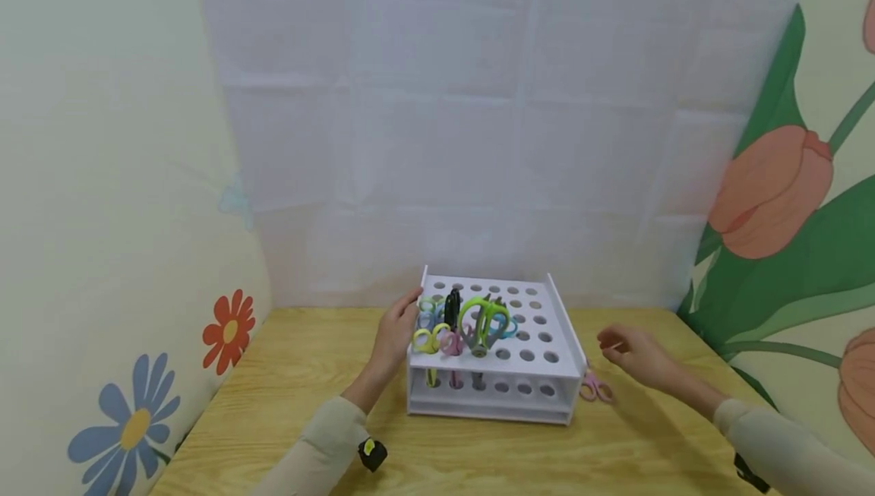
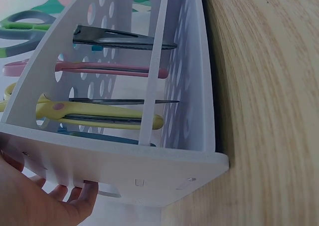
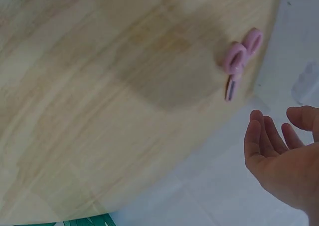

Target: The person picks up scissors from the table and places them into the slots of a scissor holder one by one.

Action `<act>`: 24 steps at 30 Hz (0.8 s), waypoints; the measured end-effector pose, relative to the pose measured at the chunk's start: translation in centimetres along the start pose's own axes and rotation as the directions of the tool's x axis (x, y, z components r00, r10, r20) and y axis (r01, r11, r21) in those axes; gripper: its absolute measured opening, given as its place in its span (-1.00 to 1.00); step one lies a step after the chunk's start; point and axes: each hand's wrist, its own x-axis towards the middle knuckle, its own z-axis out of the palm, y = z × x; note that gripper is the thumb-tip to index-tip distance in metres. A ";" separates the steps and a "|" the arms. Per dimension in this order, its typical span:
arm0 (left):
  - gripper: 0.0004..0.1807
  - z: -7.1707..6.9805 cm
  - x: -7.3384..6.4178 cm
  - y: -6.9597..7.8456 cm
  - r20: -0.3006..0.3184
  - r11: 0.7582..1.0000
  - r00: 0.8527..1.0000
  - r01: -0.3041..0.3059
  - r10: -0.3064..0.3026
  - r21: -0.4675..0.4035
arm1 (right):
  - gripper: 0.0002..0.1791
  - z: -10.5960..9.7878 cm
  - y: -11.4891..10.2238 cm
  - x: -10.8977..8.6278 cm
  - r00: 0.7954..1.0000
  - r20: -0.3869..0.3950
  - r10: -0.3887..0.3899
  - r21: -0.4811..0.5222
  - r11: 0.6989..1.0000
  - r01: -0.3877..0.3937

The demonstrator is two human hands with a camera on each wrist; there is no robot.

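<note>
A white perforated rack [image 1: 526,369] stands on the table, with several scissors upright in its holes toward the left. My left hand [image 1: 396,333] rests against the rack's left side panel, its fingertips touching the panel [image 2: 144,178] in the left wrist view. Among the scissors are a yellow pair [image 1: 428,340], a pink pair [image 1: 451,342], a black-handled pair [image 1: 453,306] and a green-and-grey pair [image 1: 481,325]. Pink-handled scissors [image 3: 237,59] lie on the table beside the rack's right wall. Above and right of them, my right hand [image 1: 636,355] hovers with loosely bent fingers, holding nothing.
The wood-grain table [image 1: 321,374] runs back to a creased white sheet [image 1: 465,116]. Flower-painted panels flank it: blue and red flowers [image 1: 229,326] at left, orange tulips [image 1: 779,192] at right. The rack's right-hand holes [image 1: 540,320] hold no scissors.
</note>
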 end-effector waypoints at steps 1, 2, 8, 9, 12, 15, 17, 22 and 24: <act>-0.52 0.0 -0.1 0.0 0.001 1.000 1.000 0.004 -0.004 -0.001 | -0.84 0.3 0.3 -0.1 1.000 0.013 0.010 0.002 1.000 -0.010; -0.52 0.1 -0.1 0.0 0.000 1.000 1.000 0.007 -0.007 -0.002 | -0.84 0.6 0.6 -0.2 1.000 0.024 0.017 0.004 1.000 -0.017; -0.53 0.1 -0.2 0.2 -0.013 1.000 1.000 0.007 -0.007 0.004 | -0.76 1.9 1.6 -0.5 0.993 0.098 0.065 0.020 0.998 -0.067; -0.53 0.2 -0.1 0.2 -0.014 1.000 1.000 0.003 -0.003 0.006 | -0.74 2.1 1.6 -0.6 0.990 0.111 0.083 0.024 0.996 -0.087; -0.52 0.1 0.0 0.4 -0.007 1.000 1.000 0.008 -0.008 0.009 | -0.73 2.5 1.4 -0.7 0.982 0.130 0.139 0.035 0.989 -0.145; -0.51 0.1 0.1 0.4 -0.002 1.000 1.000 0.003 -0.003 0.012 | -0.74 2.9 1.1 -0.8 0.972 0.123 0.199 0.030 0.979 -0.204; -0.51 0.1 0.1 0.3 -0.001 1.000 1.000 0.008 -0.008 0.010 | -0.75 3.2 0.9 -0.8 0.966 0.105 0.234 0.004 0.972 -0.236; -0.52 0.1 0.1 0.1 -0.004 1.000 1.000 0.003 -0.003 0.018 | -0.70 3.9 0.7 -0.9 0.944 0.080 0.319 -0.077 0.946 -0.314; -0.52 0.1 0.1 0.0 -0.004 1.000 1.000 0.005 -0.005 0.023 | -0.70 4.2 0.8 -0.9 0.939 0.080 0.334 -0.086 0.941 -0.328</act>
